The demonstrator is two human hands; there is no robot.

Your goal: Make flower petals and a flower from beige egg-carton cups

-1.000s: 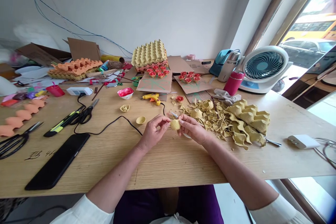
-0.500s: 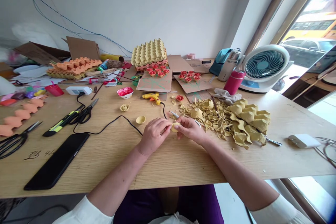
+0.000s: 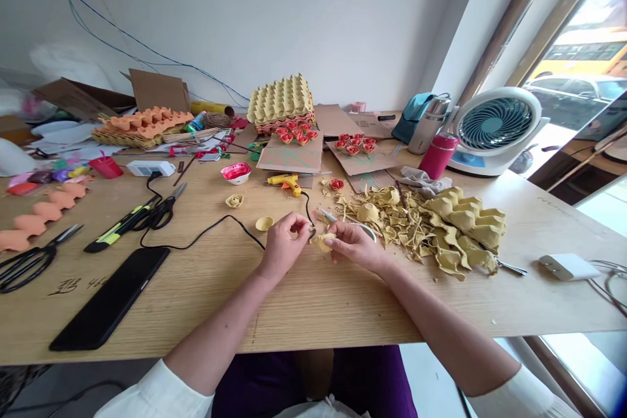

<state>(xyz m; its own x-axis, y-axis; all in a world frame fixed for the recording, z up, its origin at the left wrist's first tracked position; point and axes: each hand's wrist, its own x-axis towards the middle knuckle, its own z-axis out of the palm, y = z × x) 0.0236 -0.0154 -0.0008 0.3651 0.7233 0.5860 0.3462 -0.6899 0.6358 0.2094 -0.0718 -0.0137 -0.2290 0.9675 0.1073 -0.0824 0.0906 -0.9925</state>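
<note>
My right hand [image 3: 355, 245] pinches a small pale-yellow egg-carton piece [image 3: 322, 243] between thumb and fingers above the table. Just left of that piece, my left hand [image 3: 287, 245] is closed with thumb and fingertips together. Whether a tiny scrap sits in that pinch is too small to make out. A yellow carton cup [image 3: 264, 224] rests beside my left hand, and a yellow carton rose [image 3: 234, 200] lies farther left. Partly behind my right hand is a pair of white-handled scissors [image 3: 367, 230]. Torn carton scraps [image 3: 399, 225] are heaped to the right.
Beyond my hands lie a yellow glue gun [image 3: 285, 183], its black cord, a bowl of red paint [image 3: 236, 173] and red roses on cardboard [image 3: 289, 158]. Black scissors [image 3: 164, 209], a cutter [image 3: 117, 228] and a phone [image 3: 110, 300] lie left. A fan [image 3: 497, 127] stands right.
My left hand has come away from the carton piece, slightly to the left, its fingers pinched. My right hand keeps hold of the piece, which is now more exposed. The view has shifted slightly.
</note>
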